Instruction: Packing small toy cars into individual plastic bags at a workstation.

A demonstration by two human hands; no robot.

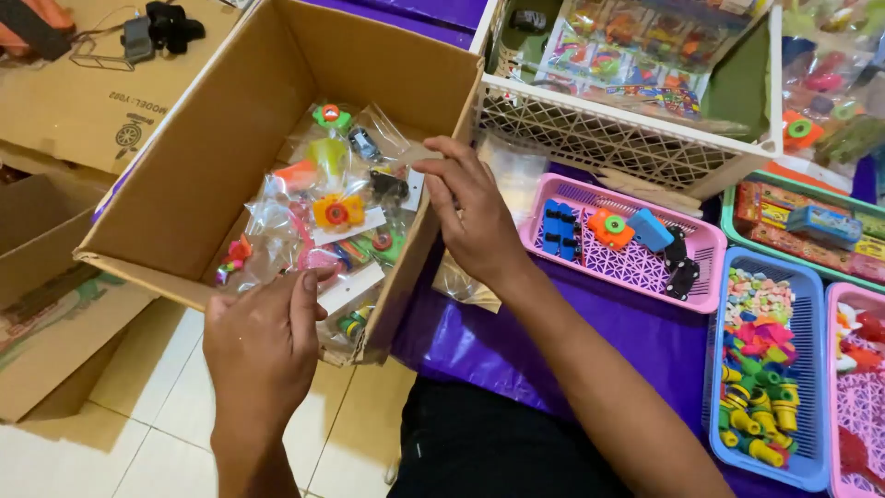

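A big brown box (230, 138) is sitting open on the floor, tipped toward the person. Many clear bags (332, 217) of small bright toys are lying inside it. A white basket (627, 138) is standing just beside the box on a purple sheet (516, 341), and more packed toys are resting in it. Next to it, a pink tray (627, 263) is holding little blue, orange and black toys, and a blue tray (765, 369) is holding tiny coloured bits.

The left hand (263, 346) is hanging over the box's near edge, fingers curled and pressed together, holding nothing that can be seen. The right hand (470, 217) is reaching over the box's right wall, fingers bent as if pinching a bag edge, though it is hard to tell.

It looks like packed bags are being laid into the box. The next move probably calls for letting go gently and reaching for another bag.
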